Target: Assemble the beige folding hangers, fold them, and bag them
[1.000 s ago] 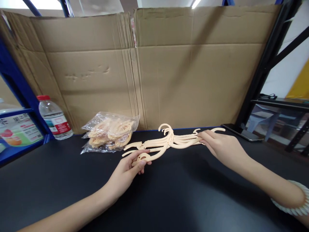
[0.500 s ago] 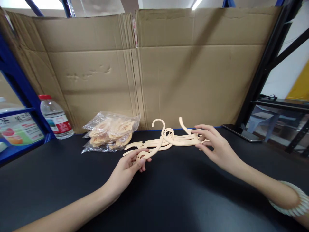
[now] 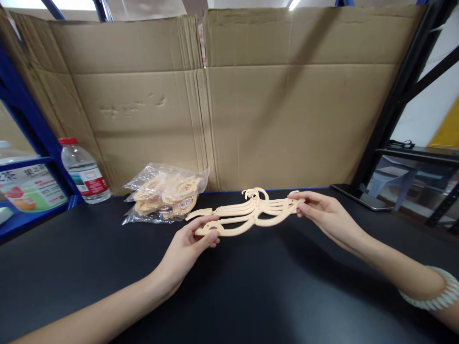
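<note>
A cream plastic clothes hanger [image 3: 236,231] is stretched between both hands, its hook lying towards the back. My left hand [image 3: 191,241] is closed on its left end, thumb on top. My right hand [image 3: 321,212] pinches the right end between thumb and fingers. Right behind it lie several more cream hangers [image 3: 229,210] in an overlapping pile, their hooks bunched near the middle. Where the held hanger overlaps the pile, I cannot tell whether they touch.
A clear plastic bag [image 3: 165,191] of cream pieces lies at the back left. Beyond it stands a water bottle [image 3: 86,173] with a red cap. At the back right lies a dark phone [image 3: 360,198]. A cardboard wall [image 3: 294,110] closes off the back of the black table [image 3: 247,296].
The hanger in my left hand has tipped down from upright to nearly flat. My right hand has closed on its right end.
</note>
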Demonstrator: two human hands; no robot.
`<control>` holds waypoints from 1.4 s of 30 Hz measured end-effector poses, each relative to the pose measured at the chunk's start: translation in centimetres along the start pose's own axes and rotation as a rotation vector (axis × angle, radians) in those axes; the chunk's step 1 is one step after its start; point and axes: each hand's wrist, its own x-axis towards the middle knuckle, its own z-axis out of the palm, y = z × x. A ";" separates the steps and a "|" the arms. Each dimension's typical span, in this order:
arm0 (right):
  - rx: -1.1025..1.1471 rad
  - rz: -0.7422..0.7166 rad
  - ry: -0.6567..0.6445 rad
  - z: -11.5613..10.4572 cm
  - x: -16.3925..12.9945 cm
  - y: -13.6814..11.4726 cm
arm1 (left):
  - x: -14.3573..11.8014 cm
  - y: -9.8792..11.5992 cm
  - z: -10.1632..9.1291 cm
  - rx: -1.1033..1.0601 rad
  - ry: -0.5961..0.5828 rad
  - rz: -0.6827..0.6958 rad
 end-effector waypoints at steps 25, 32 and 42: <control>0.238 0.086 -0.823 4.5 -3.8 -3.5 | -1.3 -0.4 1.9 -0.113 -0.075 0.107; 0.269 0.139 -0.743 4.5 -4.3 -3.6 | -2.1 0.1 2.2 0.005 -0.169 0.215; 0.232 0.118 -0.640 4.7 -4.3 -3.6 | -2.4 -0.3 2.0 0.009 -0.236 0.249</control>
